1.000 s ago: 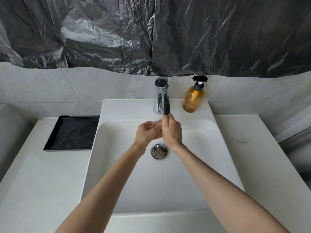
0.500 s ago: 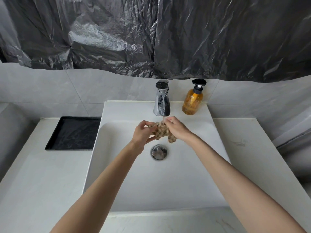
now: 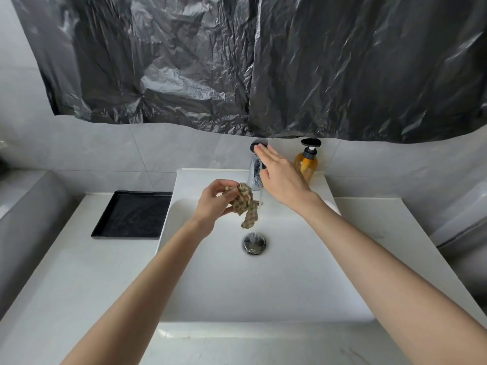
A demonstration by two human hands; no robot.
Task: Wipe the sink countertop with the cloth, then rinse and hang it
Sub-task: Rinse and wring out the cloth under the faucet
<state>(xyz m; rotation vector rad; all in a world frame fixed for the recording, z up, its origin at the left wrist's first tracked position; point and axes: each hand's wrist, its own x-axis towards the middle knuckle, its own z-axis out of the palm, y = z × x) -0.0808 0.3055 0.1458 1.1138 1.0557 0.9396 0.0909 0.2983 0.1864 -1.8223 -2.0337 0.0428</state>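
Two bare forearms reached out over the pale worktop [image 3: 66, 299] and across the white sink [image 3: 237, 299] set into it. Further in, a thin stream of water [image 3: 260, 206] fell onto the metal drain [image 3: 254, 243]. Above the basin, just left of that stream, the left grip [image 3: 214, 204] was curled round the bunched top of the checked cloth [image 3: 245, 204], pinching it so that its twisted end hung down free, clear of the sink floor. To the left, on the worktop beside the sink, lay a black tray [image 3: 131, 214]. Beyond the cloth the right grip [image 3: 280, 175] was spread flat, fingers straight and holding nothing, its fingertips resting on the top of the tap [image 3: 254, 175]. A brown soap bottle [image 3: 307, 162] stood just right of the tap against the grey tiled wall [image 3: 105, 148], and a crumpled black plastic sheet [image 3: 263, 61] hung over it all
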